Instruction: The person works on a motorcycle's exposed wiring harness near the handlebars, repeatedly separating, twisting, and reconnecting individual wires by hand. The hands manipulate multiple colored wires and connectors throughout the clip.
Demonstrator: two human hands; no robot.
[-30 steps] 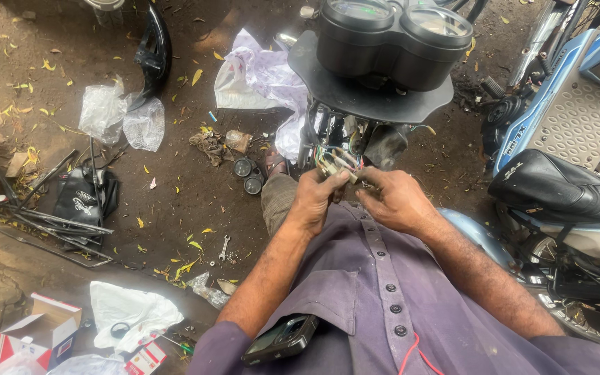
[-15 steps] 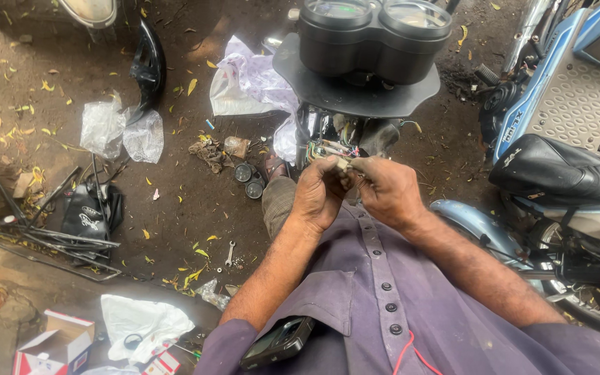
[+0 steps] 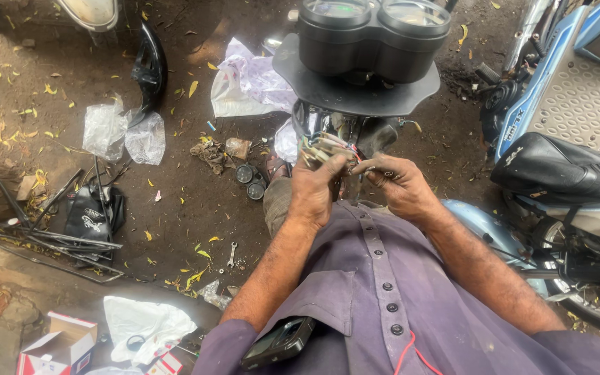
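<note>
While both hands pinched the wire bundle [image 3: 324, 147] beneath the instrument cluster [image 3: 373, 35], a hard tug risked snapping a thin lead.

The instrument cluster [image 3: 373, 38] overhangs the wire bundle [image 3: 324, 149], closing off any approach from above. To the right of the cluster, the blue scooter [image 3: 571, 90] and its black seat [image 3: 564, 170] crowd close. Left of the cluster, the dirt ground [image 3: 189, 208] lies open, dotted with a small wrench [image 3: 231, 254] and plastic bags [image 3: 123, 132].
</note>
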